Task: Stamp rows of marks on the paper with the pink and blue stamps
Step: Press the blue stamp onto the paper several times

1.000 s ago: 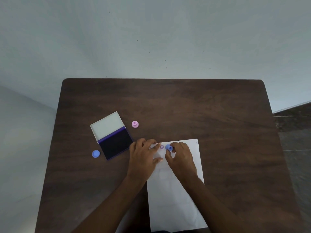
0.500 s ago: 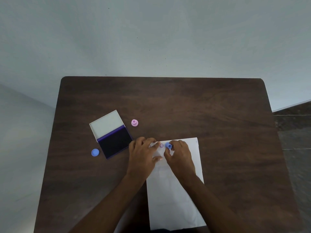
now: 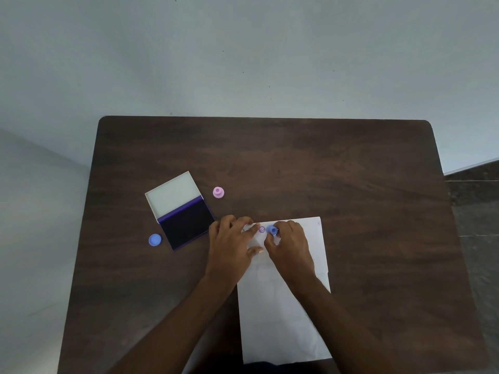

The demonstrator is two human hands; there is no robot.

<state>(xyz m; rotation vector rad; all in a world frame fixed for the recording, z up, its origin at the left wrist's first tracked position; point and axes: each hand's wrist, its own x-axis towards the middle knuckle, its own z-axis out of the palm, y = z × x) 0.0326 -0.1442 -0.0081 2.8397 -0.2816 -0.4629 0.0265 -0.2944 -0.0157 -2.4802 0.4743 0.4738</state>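
Note:
A white sheet of paper (image 3: 280,319) lies on the dark wooden table (image 3: 297,163), near the front edge. My right hand (image 3: 290,245) grips a blue stamp (image 3: 272,229) and holds it down on the paper's top edge. Just left of it sits a round purple mark (image 3: 262,229). My left hand (image 3: 232,240) lies flat with spread fingers on the paper's top left corner. A pink stamp (image 3: 218,192) stands on the table behind my left hand.
An open ink pad (image 3: 186,225) with a dark pad and a white lid (image 3: 172,194) sits left of my hands. A blue cap (image 3: 154,239) lies left of the pad. A pale wall rises behind the table.
Both hands and the blue stamp hold the same spot on the paper. Only the camera view has shifted slightly.

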